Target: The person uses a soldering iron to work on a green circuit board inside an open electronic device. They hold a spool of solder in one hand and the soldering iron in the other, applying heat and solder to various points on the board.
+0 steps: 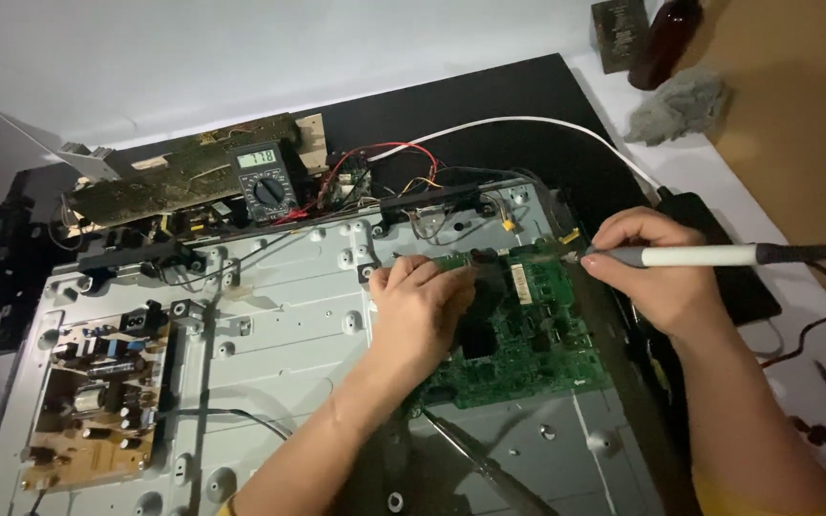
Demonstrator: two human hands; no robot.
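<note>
the right hand [657, 272] was closed around a white pen-shaped tool [695, 255], its tip pointing left at the top right edge of the green board [532, 334]. the left hand [420, 311] was curled, fingers bent down onto the board's upper left part; whether it pinched anything could not be told. the board lay on the right half of a grey metal panel [289, 334]. a tan board [97, 401] sat at the panel's left end, well apart from the hands. beyond the panel a meter [264, 182] with a lit screen and a round dial leaned on another circuit board [164, 177], red wires [375, 158] beside it. far right at the back stood a dark brown bottle [666, 38], a dark rectangular label card [620, 33] just left of it and a grey cloth [681, 105] near.
</note>
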